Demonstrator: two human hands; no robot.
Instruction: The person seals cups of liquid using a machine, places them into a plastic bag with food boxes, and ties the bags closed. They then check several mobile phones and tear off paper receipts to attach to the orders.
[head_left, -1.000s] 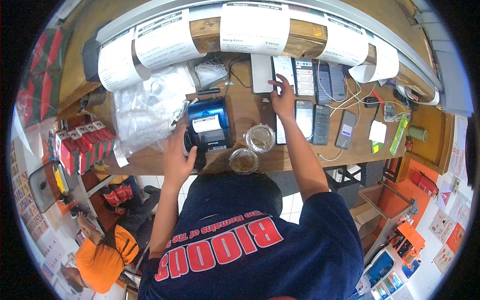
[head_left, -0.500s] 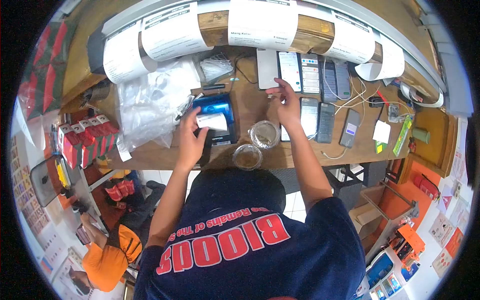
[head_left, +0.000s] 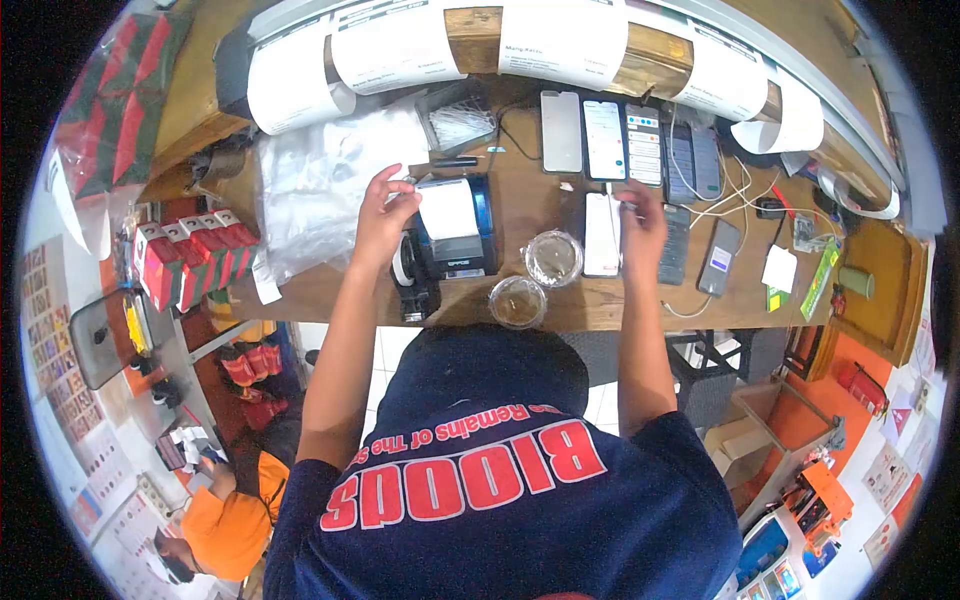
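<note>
A blue and black receipt printer [head_left: 482, 225] stands at the middle left of the table, with a white paper slip [head_left: 448, 208] lying over its top. Just left of the slip is my left hand [head_left: 385, 212], raised, its fingers bent and apart, the fingertips close to the slip's edge. My right hand [head_left: 645, 225] is over the right edge of a phone with a white screen [head_left: 601, 240], fingers curled inward. A small whitish bit shows at those fingertips, and I cannot tell what it is. Two round clear plastic-wrapped containers [head_left: 552, 259] sit between the hands.
More phones [head_left: 604, 140] and white cables [head_left: 742, 185] cover the right back. Clear plastic bags [head_left: 335, 190] lie at the left, beside red boxes [head_left: 185, 255]. Printed slips [head_left: 560, 40] hang from the shelf above. A person in orange [head_left: 225, 530] is at lower left.
My left hand has moved off the slip, which now lies flatter over the printer. My right hand has shifted right and toward me, to the white-screen phone. The whole view has shifted slightly.
</note>
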